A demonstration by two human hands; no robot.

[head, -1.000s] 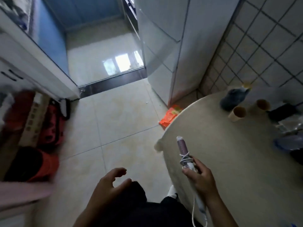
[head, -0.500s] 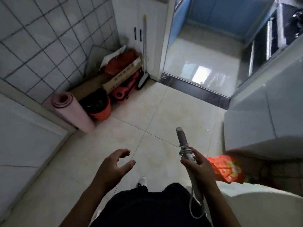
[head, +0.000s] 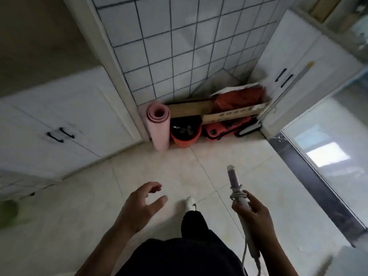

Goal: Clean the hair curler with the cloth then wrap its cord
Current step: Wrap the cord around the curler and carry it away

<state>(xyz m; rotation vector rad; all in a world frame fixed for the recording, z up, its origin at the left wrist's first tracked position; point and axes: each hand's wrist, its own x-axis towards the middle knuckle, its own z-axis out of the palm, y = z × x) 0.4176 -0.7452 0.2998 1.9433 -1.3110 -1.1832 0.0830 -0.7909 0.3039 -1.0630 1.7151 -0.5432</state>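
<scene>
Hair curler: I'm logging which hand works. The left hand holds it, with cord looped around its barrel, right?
No. The head view shows the right hand holding the hair curler, with cord looped around its barrel; the left hand holds nothing.

Purple-barrelled hair curler (head: 238,193) upright, cord (head: 237,194) looped around.

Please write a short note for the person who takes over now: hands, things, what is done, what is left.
Left hand: open, holds nothing.
Right hand: grip round the hair curler, barrel pointing away.
Cord: a few turns on the curler above the hand, the rest hangs loose below.
Cloth: not in view, so cleaning cannot be judged.
To do: wind the loose cord.
</scene>
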